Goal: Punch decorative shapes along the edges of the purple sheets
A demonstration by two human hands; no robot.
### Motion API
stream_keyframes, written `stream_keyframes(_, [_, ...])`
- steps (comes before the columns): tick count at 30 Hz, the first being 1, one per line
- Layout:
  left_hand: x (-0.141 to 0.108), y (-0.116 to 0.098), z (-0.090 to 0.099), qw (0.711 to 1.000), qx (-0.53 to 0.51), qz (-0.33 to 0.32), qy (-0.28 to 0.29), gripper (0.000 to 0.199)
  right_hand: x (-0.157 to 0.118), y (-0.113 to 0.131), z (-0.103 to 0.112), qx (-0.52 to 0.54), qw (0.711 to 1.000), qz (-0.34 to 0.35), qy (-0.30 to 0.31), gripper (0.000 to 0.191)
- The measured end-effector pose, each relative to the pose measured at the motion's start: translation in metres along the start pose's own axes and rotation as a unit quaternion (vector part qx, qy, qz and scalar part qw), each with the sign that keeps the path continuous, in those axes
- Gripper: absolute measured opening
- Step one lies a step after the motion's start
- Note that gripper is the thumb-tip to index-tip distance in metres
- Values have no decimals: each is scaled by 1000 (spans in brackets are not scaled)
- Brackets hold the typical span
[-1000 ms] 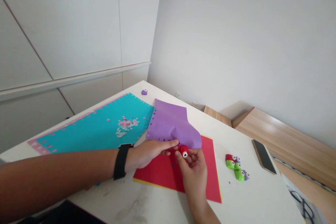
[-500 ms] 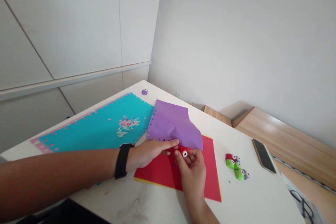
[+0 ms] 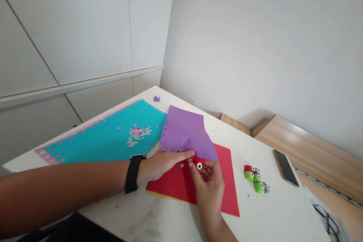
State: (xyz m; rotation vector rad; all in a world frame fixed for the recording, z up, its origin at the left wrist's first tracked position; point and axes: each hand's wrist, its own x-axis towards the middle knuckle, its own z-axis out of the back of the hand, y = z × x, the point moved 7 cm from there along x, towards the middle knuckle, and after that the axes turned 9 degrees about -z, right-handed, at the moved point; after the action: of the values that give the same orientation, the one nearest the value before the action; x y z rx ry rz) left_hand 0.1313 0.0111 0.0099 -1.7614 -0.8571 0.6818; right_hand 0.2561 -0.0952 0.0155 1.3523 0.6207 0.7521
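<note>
A purple sheet [image 3: 187, 126] with small punched holes along its left and lower edges is held above a red sheet [image 3: 227, 181]. My left hand [image 3: 167, 162] pinches the purple sheet's lower edge, thumb on top. My right hand [image 3: 208, 183] grips a small red punch [image 3: 199, 164] at that same edge, its white round part facing up. The red sheet lies on the table with a yellow edge showing beneath it. To the left, a blue sheet [image 3: 99, 136] with a holed border bears a pile of pink and white cut-outs [image 3: 137, 134].
Several red, green and purple punches [image 3: 258, 182] stand together on the white table [image 3: 278, 211] at right, near a phone [image 3: 286, 167]. A purple punch [image 3: 157, 98] sits at the far corner. Wooden furniture [image 3: 306, 147] adjoins the right side.
The purple sheet's right lower corner has shifted slightly left and up. Both hands keep nearly the same grip and place.
</note>
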Motion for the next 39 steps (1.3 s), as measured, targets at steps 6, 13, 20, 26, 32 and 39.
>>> stream_keyframes(6, [-1, -3, 0, 1000, 10, -11, -7, 32, -1, 7, 2, -29, 999, 30, -10, 32])
stream_keyframes(13, [-1, -2, -1, 1000, -13, -18, -4, 29, -1, 2, 0, -22, 999, 26, -2, 31])
stream_keyframes(20, [-2, -4, -1, 1000, -6, -23, 6, 29, -4, 4, 0, -16, 999, 30, 0, 30])
stream_keyframes(26, [-2, -3, -2, 999, -25, -23, 7, 28, -4, 4, 1, -20, 999, 40, -6, 30])
stream_keyframes(32, [-2, 1, -1, 999, -36, -7, 0, 29, -6, 6, 0, -28, 998, 51, 6, 29])
stream_keyframes(39, [-2, -2, -1, 1000, -11, -20, 1, 28, -7, 9, 0, -35, 998, 53, 0, 28])
